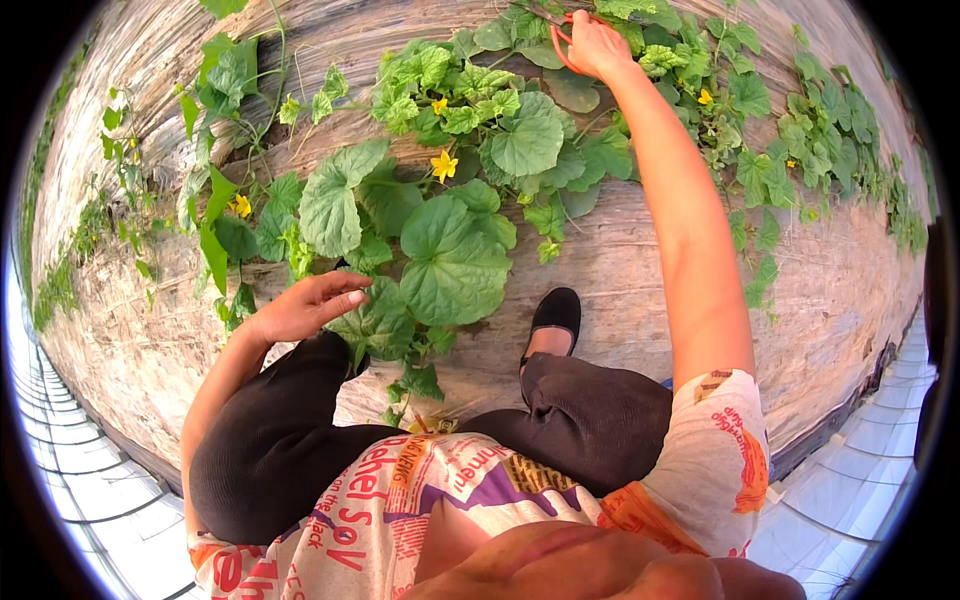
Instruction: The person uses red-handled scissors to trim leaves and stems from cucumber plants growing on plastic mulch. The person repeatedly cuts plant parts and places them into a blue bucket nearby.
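Observation:
My right hand (596, 45) is stretched far forward, its fingers around the red-orange handles of a pair of scissors (561, 45). The blades point left among the leaves at the top of the view, and their tips are hard to make out. Nearer my body on the left, my left hand (319, 300) hovers by a broad green leaf (379, 319) with its fingers loosely bent and nothing in them. Between the hands spreads a vine plant with large leaves (457, 259) and yellow flowers (444, 166).
Wrinkled plastic sheeting (615, 255) covers the ground. More vines grow at the right (832, 135) and left (225, 82). My knees are bent on both sides of the near leaves, with a black shoe (556, 315) on the sheeting. Translucent greenhouse panels (97, 480) show at the rim.

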`<control>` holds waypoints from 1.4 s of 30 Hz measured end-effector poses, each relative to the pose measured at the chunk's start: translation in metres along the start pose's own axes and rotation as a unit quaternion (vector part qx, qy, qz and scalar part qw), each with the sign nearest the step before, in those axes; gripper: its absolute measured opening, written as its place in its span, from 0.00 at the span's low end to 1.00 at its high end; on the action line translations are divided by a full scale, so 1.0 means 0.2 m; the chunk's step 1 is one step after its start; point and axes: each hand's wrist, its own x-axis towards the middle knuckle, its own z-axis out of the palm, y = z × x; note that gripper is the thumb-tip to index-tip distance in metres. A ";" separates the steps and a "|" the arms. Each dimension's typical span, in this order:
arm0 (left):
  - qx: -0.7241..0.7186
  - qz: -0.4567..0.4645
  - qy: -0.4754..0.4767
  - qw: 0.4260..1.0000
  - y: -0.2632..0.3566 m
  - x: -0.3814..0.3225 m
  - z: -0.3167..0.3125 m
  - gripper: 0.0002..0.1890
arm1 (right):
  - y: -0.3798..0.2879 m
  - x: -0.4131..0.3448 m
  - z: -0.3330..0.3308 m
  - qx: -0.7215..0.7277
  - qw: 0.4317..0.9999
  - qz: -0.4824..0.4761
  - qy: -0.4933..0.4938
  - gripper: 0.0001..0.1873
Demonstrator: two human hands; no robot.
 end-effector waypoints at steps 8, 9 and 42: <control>0.000 0.013 0.000 1.000 0.02 0.04 -0.01 0.27 | 0.23 0.10 0.02 -0.002 0.998 0.005 0.055 0.26; -0.002 0.012 0.004 1.000 0.02 0.03 -0.01 0.27 | 0.21 0.10 0.01 0.008 0.999 0.001 0.047 0.26; -0.003 0.068 -0.048 0.997 -0.07 -0.04 0.15 0.26 | 0.12 -0.25 -0.43 0.415 0.908 -0.047 0.028 0.12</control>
